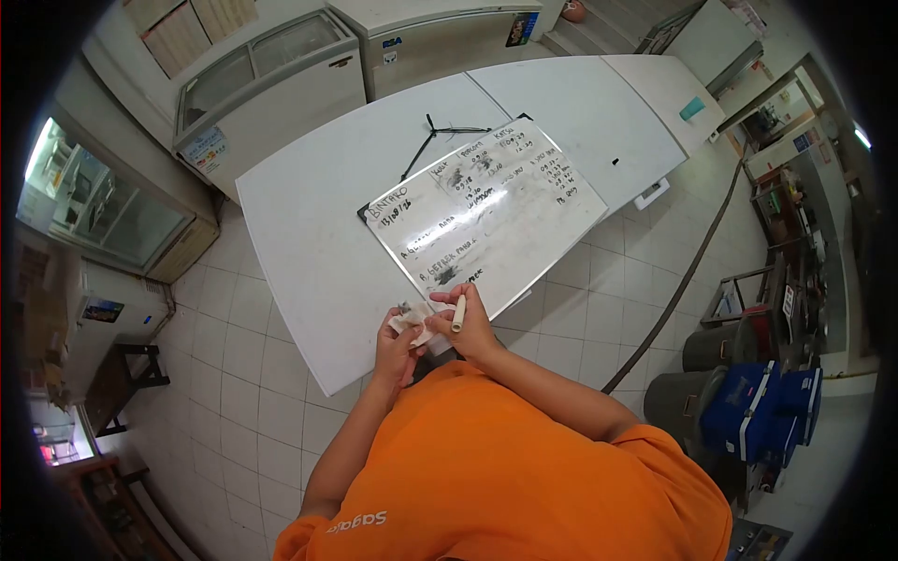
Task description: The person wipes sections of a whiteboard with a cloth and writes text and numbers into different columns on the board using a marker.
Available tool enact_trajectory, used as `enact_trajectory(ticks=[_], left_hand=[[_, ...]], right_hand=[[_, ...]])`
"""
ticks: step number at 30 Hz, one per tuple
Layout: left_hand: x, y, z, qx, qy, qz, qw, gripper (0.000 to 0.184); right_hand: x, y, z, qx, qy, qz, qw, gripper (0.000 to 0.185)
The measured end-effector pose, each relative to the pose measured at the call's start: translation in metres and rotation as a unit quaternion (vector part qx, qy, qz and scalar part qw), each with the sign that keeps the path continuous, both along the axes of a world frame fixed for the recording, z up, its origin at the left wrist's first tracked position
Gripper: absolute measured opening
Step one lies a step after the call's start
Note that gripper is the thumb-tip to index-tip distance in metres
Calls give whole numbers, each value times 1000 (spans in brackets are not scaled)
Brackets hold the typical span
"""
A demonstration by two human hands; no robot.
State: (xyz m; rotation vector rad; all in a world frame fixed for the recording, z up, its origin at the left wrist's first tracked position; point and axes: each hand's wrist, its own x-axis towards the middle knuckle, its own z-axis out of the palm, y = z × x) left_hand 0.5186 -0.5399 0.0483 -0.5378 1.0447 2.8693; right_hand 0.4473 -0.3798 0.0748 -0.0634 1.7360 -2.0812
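Observation:
A whiteboard [496,210] covered in black handwriting lies at a slant on the white table [309,196], with a black cord at its far edge. Close to my body, my left hand [397,344] pinches a crumpled white tissue [409,321] with dark smudges. My right hand [470,327] touches the tissue's right side with its fingertips and also holds a light-coloured marker [458,314] upright. Both hands are near the board's lower left corner.
Chest freezers [271,89] stand beyond the table. A teal cup [692,108] is at its far right end, and a small black object [615,162] lies right of the board. Blue cooler boxes [741,409] and large pots are on the right.

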Motion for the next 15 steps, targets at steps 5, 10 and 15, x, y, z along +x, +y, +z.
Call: enact_trajectory(ticks=[5,10,15], left_hand=[[-6,7,17,-25,-67,-30,997,23],[-22,20,29,-68,-105,-30,992,25],[-37,3,17,-216,-185,37,958,19]], right_hand=[[-1,13,7,78,92,37,992,40],[-3,18,25,257,241,31,935,29],[-17,20,25,197,260,43,944,24]])
